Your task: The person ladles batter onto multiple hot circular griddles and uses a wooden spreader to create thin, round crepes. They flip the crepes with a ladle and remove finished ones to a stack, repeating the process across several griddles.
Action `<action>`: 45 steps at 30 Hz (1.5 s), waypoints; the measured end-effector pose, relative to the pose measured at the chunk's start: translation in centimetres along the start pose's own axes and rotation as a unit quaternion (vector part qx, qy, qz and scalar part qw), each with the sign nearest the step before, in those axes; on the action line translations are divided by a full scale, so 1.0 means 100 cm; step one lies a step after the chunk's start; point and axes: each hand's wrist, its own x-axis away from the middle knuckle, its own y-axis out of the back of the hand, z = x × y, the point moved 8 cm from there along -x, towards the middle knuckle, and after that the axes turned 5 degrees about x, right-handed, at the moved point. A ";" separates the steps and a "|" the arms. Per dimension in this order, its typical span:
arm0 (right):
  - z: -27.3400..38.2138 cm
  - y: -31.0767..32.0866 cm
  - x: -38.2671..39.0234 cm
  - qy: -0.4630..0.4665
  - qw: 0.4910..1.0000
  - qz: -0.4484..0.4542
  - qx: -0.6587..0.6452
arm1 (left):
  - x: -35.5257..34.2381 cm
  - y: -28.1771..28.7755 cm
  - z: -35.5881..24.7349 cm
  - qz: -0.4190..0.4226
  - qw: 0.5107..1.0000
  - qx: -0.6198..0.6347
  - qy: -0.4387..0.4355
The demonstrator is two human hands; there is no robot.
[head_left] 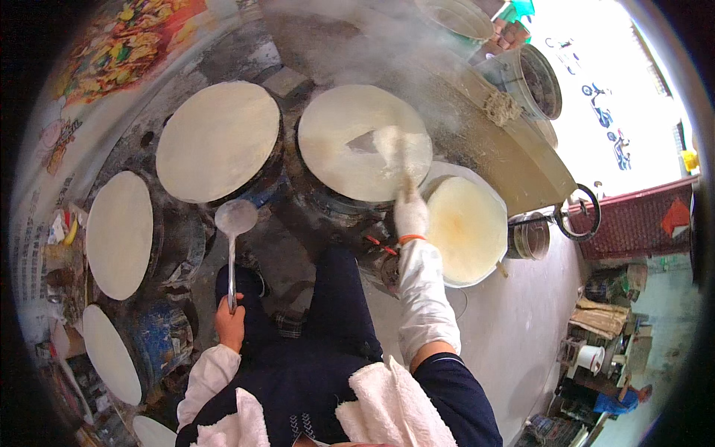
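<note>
My left hand (229,325) is wrapped round the handle of a metal ladle (236,218), whose pale-coated bowl hangs in front of the griddles. Over the far middle griddle, my gloved right hand (411,211), with an orange band at its wrist, grips a batter spreader (403,153) smeared by motion. Beneath it lies a round sheet of pale batter (335,141) with a dark bare patch near its middle. A stack of thin round pancakes (467,231), browned at the centre, rests just right of that hand.
More round batter sheets lie on griddles, at the far left (217,141), the left (120,235) and the near left (112,354). Steam rises at the back. A handwheel (578,212) juts out at right, near a bucket (532,237). Another person (624,397) is at the lower right.
</note>
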 end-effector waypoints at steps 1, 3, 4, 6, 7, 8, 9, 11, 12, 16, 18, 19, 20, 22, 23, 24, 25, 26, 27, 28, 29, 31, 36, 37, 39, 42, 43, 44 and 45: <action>-0.011 0.009 -0.013 0.035 0.996 -0.062 -0.044 | -0.002 0.000 0.008 -0.012 0.987 0.078 -0.143; -0.046 0.007 -0.032 0.028 0.989 -0.094 -0.107 | 0.016 -0.004 -0.038 0.101 0.976 0.191 -0.040; -0.030 0.001 -0.026 0.028 0.995 -0.051 -0.079 | 0.029 -0.002 -0.067 0.151 0.958 0.244 0.013; 0.018 -0.005 0.006 0.033 0.999 0.036 -0.017 | 0.041 0.000 -0.094 0.213 0.941 0.260 0.037; 0.015 -0.017 0.012 0.086 0.996 0.018 -0.010 | 0.043 0.000 -0.109 0.239 0.931 0.270 0.050; 0.026 -0.016 0.022 0.103 0.994 0.023 0.007 | 0.047 0.001 -0.122 0.259 0.921 0.282 0.067; 0.029 -0.008 0.028 0.076 0.997 0.030 0.001 | 0.050 0.002 -0.141 0.273 0.916 0.285 0.070; 0.018 0.003 0.036 0.039 0.990 0.008 -0.139 | 0.049 0.004 -0.164 0.295 0.891 0.337 0.070; 0.007 -0.004 0.036 0.049 0.988 -0.005 -0.143 | 0.048 0.001 -0.174 0.309 0.877 0.361 0.070; 0.017 -0.038 0.043 0.106 0.992 0.033 -0.059 | 0.025 -0.017 -0.197 0.326 0.857 0.392 0.069; 0.041 -0.024 0.030 0.157 0.984 0.019 -0.086 | 0.011 -0.023 -0.204 0.328 0.859 0.387 0.063; 0.041 -0.015 0.017 0.116 0.990 0.025 -0.074 | 0.001 -0.028 -0.207 0.332 0.862 0.380 0.049; 0.039 -0.004 0.005 0.081 0.994 0.005 -0.067 | -0.009 -0.032 -0.213 0.338 0.863 0.373 0.035; 0.019 0.005 -0.022 0.095 0.991 -0.041 -0.079 | -0.029 -0.048 -0.231 0.346 0.864 0.364 0.034; 0.017 0.001 -0.026 0.102 0.993 -0.010 -0.065 | -0.043 -0.057 -0.239 0.345 0.870 0.353 0.021; 0.022 -0.003 -0.022 0.125 0.990 0.017 -0.062 | -0.055 -0.065 -0.247 0.342 0.875 0.342 0.008; 0.024 -0.007 -0.013 0.147 0.986 0.044 -0.058 | -0.066 -0.075 -0.259 0.342 0.877 0.338 0.001; 0.026 -0.010 -0.001 0.168 0.982 0.073 -0.053 | -0.077 -0.085 -0.269 0.342 0.878 0.335 -0.003; 0.030 -0.009 0.016 0.177 0.977 0.097 -0.064 | -0.091 -0.096 -0.276 0.343 0.881 0.326 -0.008; 0.021 -0.014 0.028 0.197 0.969 0.098 -0.110 | -0.101 -0.108 -0.285 0.346 0.883 0.318 -0.022; 0.016 -0.010 0.041 0.157 0.974 0.122 -0.109 | -0.111 -0.120 -0.292 0.353 0.881 0.314 -0.030; 0.006 -0.002 0.061 0.104 0.979 0.089 -0.149 | -0.126 -0.143 -0.298 0.357 0.884 0.300 -0.043; -0.021 -0.038 0.082 0.001 0.925 -0.013 -0.380 | -0.128 -0.195 -0.281 0.361 0.892 0.272 -0.034; -0.004 -0.043 0.086 0.046 0.937 -0.034 -0.345 | -0.120 -0.199 -0.273 0.362 0.886 0.288 -0.032; 0.031 -0.069 0.092 0.016 0.926 0.019 -0.377 | -0.099 -0.205 -0.254 0.345 0.887 0.306 -0.001; 0.078 -0.093 0.087 0.050 0.909 0.053 -0.409 | -0.074 -0.197 -0.250 0.336 0.857 0.385 0.061; 0.073 -0.096 0.086 0.033 0.913 0.078 -0.398 | -0.075 -0.186 -0.254 0.335 0.838 0.421 0.087; 0.079 -0.090 0.084 0.018 0.915 0.110 -0.386 | -0.078 -0.169 -0.256 0.325 0.819 0.460 0.115; 0.082 -0.072 0.080 0.034 0.923 0.105 -0.368 | -0.077 -0.146 -0.264 0.372 0.769 0.507 0.114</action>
